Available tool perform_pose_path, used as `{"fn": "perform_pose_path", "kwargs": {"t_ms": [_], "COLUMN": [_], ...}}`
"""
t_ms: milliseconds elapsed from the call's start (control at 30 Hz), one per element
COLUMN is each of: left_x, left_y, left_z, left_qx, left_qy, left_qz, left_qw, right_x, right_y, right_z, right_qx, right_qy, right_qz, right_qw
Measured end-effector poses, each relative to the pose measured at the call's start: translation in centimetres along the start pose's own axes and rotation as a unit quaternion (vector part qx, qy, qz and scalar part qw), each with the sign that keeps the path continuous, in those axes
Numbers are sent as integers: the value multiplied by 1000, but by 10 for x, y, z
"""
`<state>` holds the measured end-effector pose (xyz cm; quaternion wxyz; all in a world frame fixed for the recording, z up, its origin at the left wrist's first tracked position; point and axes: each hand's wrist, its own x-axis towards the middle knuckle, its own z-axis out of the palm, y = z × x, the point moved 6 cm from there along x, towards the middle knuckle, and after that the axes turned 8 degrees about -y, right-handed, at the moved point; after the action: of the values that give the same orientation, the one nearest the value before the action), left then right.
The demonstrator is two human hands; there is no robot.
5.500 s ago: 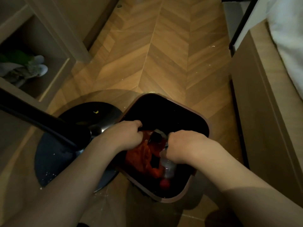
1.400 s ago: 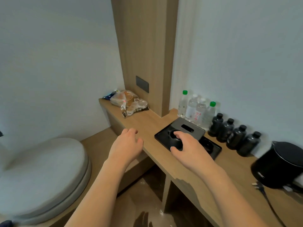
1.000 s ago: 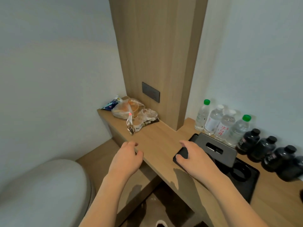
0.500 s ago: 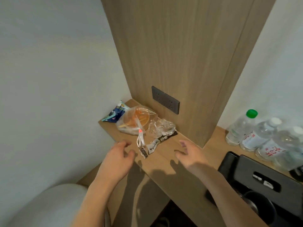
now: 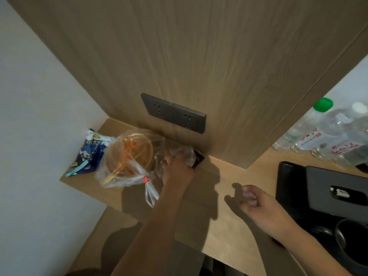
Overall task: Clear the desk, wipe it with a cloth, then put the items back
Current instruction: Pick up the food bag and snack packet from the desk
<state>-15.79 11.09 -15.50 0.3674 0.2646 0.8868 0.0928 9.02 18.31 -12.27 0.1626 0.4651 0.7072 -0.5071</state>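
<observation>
At the left end of the wooden desk [image 5: 223, 198], my left hand [image 5: 176, 168] grips a crumpled clear plastic wrapper [image 5: 184, 153] lying against the wood pillar. Just left of it lies a clear bag [image 5: 127, 166] tied with a knot, holding a round container with orange residue. A blue snack packet [image 5: 91, 152] sits beside the wall. My right hand [image 5: 258, 204] hovers over the bare desk top with loosely curled fingers, holding nothing.
A black tray [image 5: 286, 180] with a grey tissue box [image 5: 336, 190] and a dark cup [image 5: 350, 236] stands at the right. Water bottles [image 5: 318, 128] stand behind it. A grey double socket [image 5: 173, 113] is set in the pillar. A white wall borders the left.
I have moved closer to the desk's left end. My left hand reached forward and took hold of the clear wrapper. My right hand drew back toward the tray.
</observation>
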Motion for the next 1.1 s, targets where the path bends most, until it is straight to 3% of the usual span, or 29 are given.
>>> {"fn": "perform_pose_path", "kwargs": {"t_ms": [100, 200, 333, 500, 633, 833, 967, 1100], "left_x": [11, 1, -48, -117, -159, -143, -149, -156], "left_y": [-16, -17, -11, -33, -55, -85, -70, -49], "left_z": [6, -10, -53, -96, -106, -97, -94, -92], "left_qx": [-4, -104, -236, -308, -289, -283, -280, -302], "left_qy": [35, 65, 130, 197, 215, 218, 202, 171], "left_qz": [-4, 16, 61, 82, 99, 83, 96, 112], "left_qw": [999, 992, 961, 927, 928, 930, 934, 931], "right_x": [-2, 1, 19, 65, 91, 104, 62, 5], "right_y": [2, -11, -45, -80, -107, -105, -97, -72], "right_z": [1, 11, 34, 62, 80, 85, 63, 33], "right_qx": [9, 40, 118, 136, 74, 31, 116, 271], "right_qy": [3, -6, -42, -4, 15, 33, 43, 62], "right_qz": [15, 5, -15, 29, 38, 13, 1, -25], "right_qw": [1000, 999, 992, 990, 996, 999, 992, 960]}}
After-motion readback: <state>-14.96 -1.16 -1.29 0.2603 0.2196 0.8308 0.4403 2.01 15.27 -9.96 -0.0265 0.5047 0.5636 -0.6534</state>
